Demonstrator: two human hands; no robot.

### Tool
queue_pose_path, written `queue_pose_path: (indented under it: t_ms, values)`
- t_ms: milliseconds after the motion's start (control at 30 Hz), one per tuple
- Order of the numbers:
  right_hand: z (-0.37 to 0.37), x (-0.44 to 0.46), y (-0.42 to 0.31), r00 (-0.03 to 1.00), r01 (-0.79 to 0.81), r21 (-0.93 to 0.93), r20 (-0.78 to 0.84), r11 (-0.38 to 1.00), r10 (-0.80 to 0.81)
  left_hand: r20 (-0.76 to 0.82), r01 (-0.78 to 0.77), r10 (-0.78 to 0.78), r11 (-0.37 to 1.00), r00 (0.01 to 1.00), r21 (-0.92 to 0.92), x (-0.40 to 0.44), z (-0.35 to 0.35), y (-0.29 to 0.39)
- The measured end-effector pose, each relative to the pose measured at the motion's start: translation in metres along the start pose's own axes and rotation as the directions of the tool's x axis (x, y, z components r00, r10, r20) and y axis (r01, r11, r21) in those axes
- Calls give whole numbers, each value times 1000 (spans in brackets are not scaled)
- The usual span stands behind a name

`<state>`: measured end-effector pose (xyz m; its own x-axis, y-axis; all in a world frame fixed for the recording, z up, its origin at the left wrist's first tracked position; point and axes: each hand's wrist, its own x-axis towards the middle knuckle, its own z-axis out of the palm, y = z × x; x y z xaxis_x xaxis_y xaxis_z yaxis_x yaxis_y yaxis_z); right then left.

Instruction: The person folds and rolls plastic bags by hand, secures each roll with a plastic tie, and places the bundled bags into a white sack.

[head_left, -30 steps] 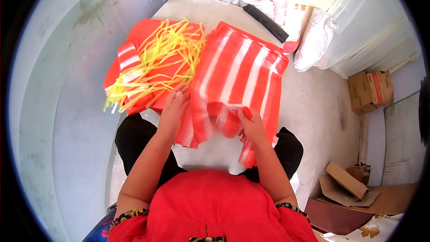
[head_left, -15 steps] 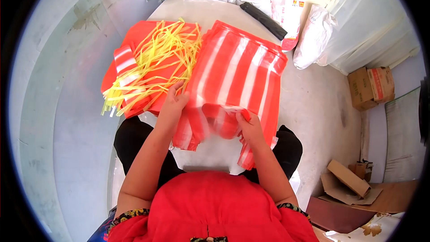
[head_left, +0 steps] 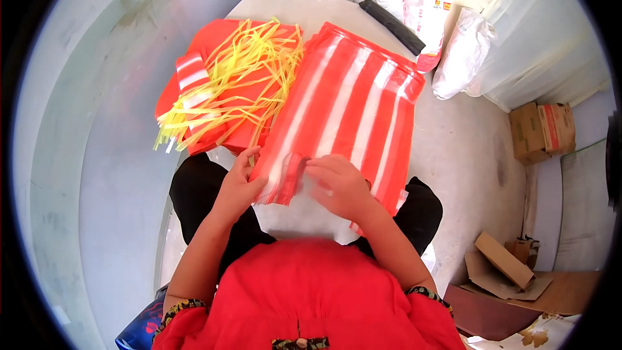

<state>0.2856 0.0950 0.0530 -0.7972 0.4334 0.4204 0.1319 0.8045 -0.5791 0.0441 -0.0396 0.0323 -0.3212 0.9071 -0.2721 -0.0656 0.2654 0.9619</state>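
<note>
A stack of red-and-white striped plastic bags (head_left: pixel 353 100) lies flat in front of me, its lower end over my lap. My left hand (head_left: pixel 240 185) is at the stack's lower left edge, its fingers and thumb apart and touching the plastic. My right hand (head_left: pixel 340 185) is bent over the lower end, with its fingers together at a folded-up bag end (head_left: pixel 291 175); its thumb side is smeared by motion. Left of the stack, loose yellow plastic strips (head_left: pixel 249 84) lie across a red plastic pile (head_left: pixel 217 35) and a small striped roll (head_left: pixel 192 78).
A black bar-shaped bundle (head_left: pixel 392 26) lies beyond the stack, beside white printed sacks (head_left: pixel 427 23). Farther right stand a white bag (head_left: pixel 463 55) and a cardboard carton (head_left: pixel 541 131). An opened carton (head_left: pixel 505 269) sits at the lower right. A pale wall (head_left: pixel 123 175) rises on the left.
My right hand has moved left and up across the bags' lower end, drawing the loose end with it. My left hand has come down slightly along the left edge. The view has shifted a little.
</note>
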Motion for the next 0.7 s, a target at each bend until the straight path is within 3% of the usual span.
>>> queue_pose_path:
  t_ms: [100,200,433,500,633,700]
  values:
    - [15,13,-28,992,114,-22,58,993,-113,18,7,-6,995,1000,-104,-7,5,17]
    - [32,20,-42,977,206,-44,72,978,-202,-33,-89,87,993,996,-77,-6,3,2]
    - [69,29,-41,949,297,-255,-28,920,-314,84,80,-64,974,994,-210,-19,-1,27]
    - [69,33,-43,953,289,-259,-17,921,-304,82,98,-82,970,993,-222,-19,-2,30]
    - [59,40,-42,972,234,-204,22,951,-234,14,-26,29,986,999,-167,-10,-7,16]
    - [56,41,-39,988,148,-179,-28,973,-155,18,-29,33,982,999,-188,-4,-10,16]
